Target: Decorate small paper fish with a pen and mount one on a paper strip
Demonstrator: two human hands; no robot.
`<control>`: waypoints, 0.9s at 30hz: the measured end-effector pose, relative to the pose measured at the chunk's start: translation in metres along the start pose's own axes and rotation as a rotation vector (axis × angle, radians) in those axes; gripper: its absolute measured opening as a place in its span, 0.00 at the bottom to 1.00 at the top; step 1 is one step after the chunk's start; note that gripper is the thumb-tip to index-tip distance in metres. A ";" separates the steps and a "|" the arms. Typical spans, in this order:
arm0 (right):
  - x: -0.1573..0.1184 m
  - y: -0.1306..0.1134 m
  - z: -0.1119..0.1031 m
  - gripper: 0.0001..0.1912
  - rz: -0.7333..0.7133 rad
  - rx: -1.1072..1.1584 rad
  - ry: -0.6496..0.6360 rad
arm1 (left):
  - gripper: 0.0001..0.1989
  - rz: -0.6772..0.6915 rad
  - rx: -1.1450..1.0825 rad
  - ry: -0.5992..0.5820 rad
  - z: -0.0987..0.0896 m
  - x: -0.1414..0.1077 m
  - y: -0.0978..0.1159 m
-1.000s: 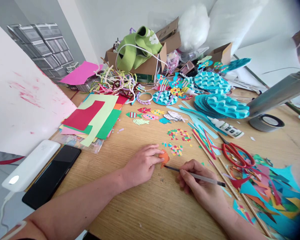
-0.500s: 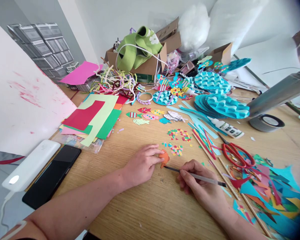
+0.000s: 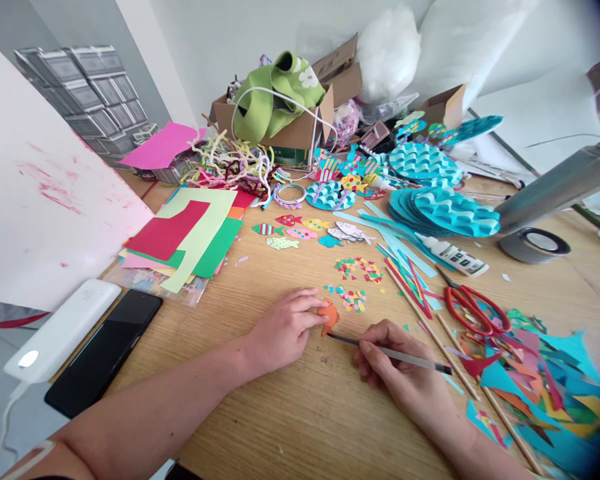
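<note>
An orange paper fish (image 3: 331,313) lies on the wooden table with its tail towards me. My left hand (image 3: 287,330) holds it steady, fingertips pressed on its left edge and partly covering it. In my right hand (image 3: 397,360) is a slim pen (image 3: 405,357) with a clear barrel, gripped between thumb and fingers. Its dark tip touches or nearly touches the fish's tail; I cannot tell which. Just beyond the fish are small coloured paper dots (image 3: 353,300) and a heap of tiny paper triangles (image 3: 357,269). Several decorated paper fish (image 3: 301,233) lie further back.
Red-handled scissors (image 3: 475,310), wooden sticks (image 3: 505,427) and paper scraps (image 3: 555,380) lie on the right. A glue bottle (image 3: 455,257) and tape roll (image 3: 533,245) are behind them. On the left are a phone (image 3: 105,353), a white power bank (image 3: 63,330) and coloured paper sheets (image 3: 213,250).
The pen tip has shifted very slightly left along the fish's tail. My left hand and the fish have stayed in place.
</note>
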State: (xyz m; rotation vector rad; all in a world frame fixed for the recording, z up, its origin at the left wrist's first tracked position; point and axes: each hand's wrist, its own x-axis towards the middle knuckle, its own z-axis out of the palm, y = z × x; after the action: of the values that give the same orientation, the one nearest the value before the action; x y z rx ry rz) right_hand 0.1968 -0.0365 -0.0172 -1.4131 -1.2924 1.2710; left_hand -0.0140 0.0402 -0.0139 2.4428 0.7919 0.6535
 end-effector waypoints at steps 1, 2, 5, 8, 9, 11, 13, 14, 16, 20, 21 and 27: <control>0.000 0.000 0.000 0.17 0.002 -0.004 0.004 | 0.24 -0.001 -0.001 0.000 0.000 0.000 0.000; 0.000 0.000 0.000 0.17 0.004 -0.007 0.003 | 0.24 0.000 -0.002 0.000 0.000 0.000 0.000; 0.000 0.000 0.001 0.17 0.004 -0.014 0.000 | 0.24 0.007 0.000 0.001 0.000 0.000 0.000; 0.000 -0.001 0.001 0.17 -0.001 -0.011 -0.009 | 0.23 0.010 0.004 0.003 0.000 0.000 0.000; 0.000 -0.001 0.001 0.16 0.000 -0.005 -0.011 | 0.23 0.011 0.005 0.004 0.000 0.000 0.000; -0.002 -0.003 0.000 0.15 0.002 0.029 0.009 | 0.23 0.010 0.005 0.003 0.000 0.000 0.000; -0.003 -0.005 -0.001 0.14 -0.007 0.078 0.075 | 0.23 0.005 0.002 0.001 0.000 0.000 0.000; -0.003 -0.005 -0.001 0.14 -0.020 0.103 0.116 | 0.23 0.000 0.000 -0.001 0.000 0.000 0.000; -0.004 -0.006 -0.001 0.13 -0.055 0.135 0.190 | 0.22 -0.006 -0.003 -0.003 0.000 0.000 -0.001; -0.005 -0.007 -0.001 0.10 -0.153 0.099 0.293 | 0.22 0.000 -0.008 -0.004 0.002 -0.001 -0.003; -0.005 -0.008 0.000 0.09 -0.180 0.074 0.311 | 0.23 0.004 -0.008 -0.003 0.002 -0.001 -0.003; 0.000 -0.010 0.003 0.08 -0.302 -0.019 0.429 | 0.19 0.011 -0.009 0.081 0.003 -0.001 0.000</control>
State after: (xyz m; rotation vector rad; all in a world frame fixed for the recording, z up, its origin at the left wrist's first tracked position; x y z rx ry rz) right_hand 0.1925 -0.0351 -0.0076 -1.3497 -1.1650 0.7091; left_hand -0.0126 0.0383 -0.0164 2.4274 0.8050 0.7624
